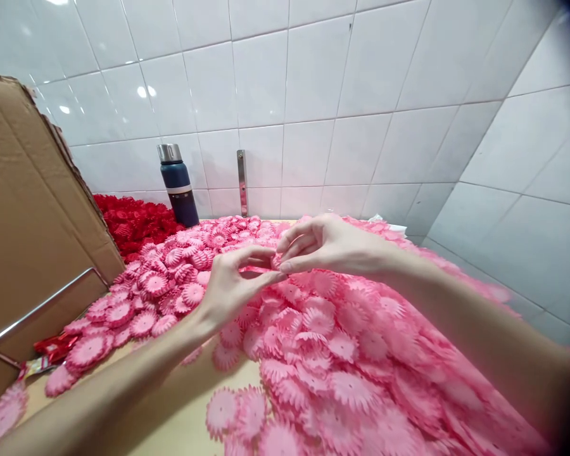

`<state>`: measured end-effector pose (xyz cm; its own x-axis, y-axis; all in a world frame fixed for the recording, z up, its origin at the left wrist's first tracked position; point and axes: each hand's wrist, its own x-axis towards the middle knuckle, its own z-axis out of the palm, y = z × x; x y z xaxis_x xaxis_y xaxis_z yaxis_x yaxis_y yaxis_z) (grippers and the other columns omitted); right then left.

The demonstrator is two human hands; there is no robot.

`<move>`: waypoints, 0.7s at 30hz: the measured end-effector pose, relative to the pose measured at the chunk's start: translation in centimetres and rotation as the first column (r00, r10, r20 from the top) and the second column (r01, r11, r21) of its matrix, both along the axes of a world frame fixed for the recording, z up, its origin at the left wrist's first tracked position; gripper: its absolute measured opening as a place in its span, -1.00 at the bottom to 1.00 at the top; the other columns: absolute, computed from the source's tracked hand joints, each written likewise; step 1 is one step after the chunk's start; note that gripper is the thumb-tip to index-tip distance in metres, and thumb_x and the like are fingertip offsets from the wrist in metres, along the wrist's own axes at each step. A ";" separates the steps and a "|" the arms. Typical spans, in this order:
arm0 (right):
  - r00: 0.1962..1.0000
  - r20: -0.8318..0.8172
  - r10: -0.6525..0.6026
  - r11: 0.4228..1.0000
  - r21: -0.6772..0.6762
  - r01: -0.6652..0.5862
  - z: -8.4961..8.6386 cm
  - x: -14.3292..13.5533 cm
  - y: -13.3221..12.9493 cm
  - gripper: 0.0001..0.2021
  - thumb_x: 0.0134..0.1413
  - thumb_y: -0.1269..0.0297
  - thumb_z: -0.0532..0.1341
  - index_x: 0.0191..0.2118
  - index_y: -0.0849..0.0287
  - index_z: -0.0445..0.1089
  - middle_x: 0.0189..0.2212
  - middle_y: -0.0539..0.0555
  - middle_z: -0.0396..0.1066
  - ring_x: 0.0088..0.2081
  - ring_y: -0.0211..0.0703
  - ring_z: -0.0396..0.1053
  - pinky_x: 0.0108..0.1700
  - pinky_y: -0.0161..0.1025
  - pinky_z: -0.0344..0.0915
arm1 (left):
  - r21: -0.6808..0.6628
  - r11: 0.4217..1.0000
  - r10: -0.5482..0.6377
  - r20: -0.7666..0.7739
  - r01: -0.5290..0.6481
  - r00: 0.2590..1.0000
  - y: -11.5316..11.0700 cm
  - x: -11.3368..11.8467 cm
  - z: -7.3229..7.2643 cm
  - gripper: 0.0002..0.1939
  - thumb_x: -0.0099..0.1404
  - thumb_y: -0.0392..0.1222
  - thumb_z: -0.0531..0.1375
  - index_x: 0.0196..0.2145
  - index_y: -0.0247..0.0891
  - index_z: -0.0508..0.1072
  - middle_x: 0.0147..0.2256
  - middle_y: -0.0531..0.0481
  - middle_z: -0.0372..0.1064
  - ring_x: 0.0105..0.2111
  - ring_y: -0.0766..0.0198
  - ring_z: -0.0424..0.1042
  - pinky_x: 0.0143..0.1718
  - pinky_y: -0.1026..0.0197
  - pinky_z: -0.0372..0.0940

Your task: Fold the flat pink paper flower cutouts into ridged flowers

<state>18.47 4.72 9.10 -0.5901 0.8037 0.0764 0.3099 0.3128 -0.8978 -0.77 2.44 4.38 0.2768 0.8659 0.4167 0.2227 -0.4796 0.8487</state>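
Note:
Over the middle of the table my left hand (pixel 230 278) and my right hand (pixel 320 244) meet fingertip to fingertip. Between them they pinch a small pink petal piece (pixel 276 260), mostly covered by the fingers. Below and to the right spreads a heap of flat pink flower-shaped petal layers (pixel 342 345) with fringed edges and a small hole in the centre. To the left lies another pile of pink flowers (pixel 171 285), more cupped and bunched than the flat ones.
A dark blue bottle (pixel 178 183) stands against the tiled wall, beside a pile of red flowers (pixel 135 221). At left rises a cardboard box (pixel 38 221), with a bent metal rod (pixel 47 310) and a red wrapper (pixel 57 346) near it. A metal strip (pixel 242 182) leans at the wall.

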 end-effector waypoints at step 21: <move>0.973 0.074 0.220 0.965 -0.166 -0.205 -1.6 -1.0 0.2 -0.73 -0.08 0.28 0.35 -0.21 0.22 0.38 -0.30 0.13 0.54 -0.26 -0.11 0.50 -0.21 -0.20 0.42 | -0.220 0.958 0.247 0.320 -0.181 0.915 -2.8 -1.2 -3.9 -0.84 -0.03 -0.31 0.40 -0.40 -0.26 0.59 -0.44 0.06 0.55 -0.44 0.37 0.51 -0.38 0.41 0.44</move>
<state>17.43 4.93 7.49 -0.7472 0.6567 -0.1024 0.3345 0.2383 -0.9118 -1.96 -0.34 0.52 -0.0545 0.9579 0.2819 -0.0158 -0.2831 0.9590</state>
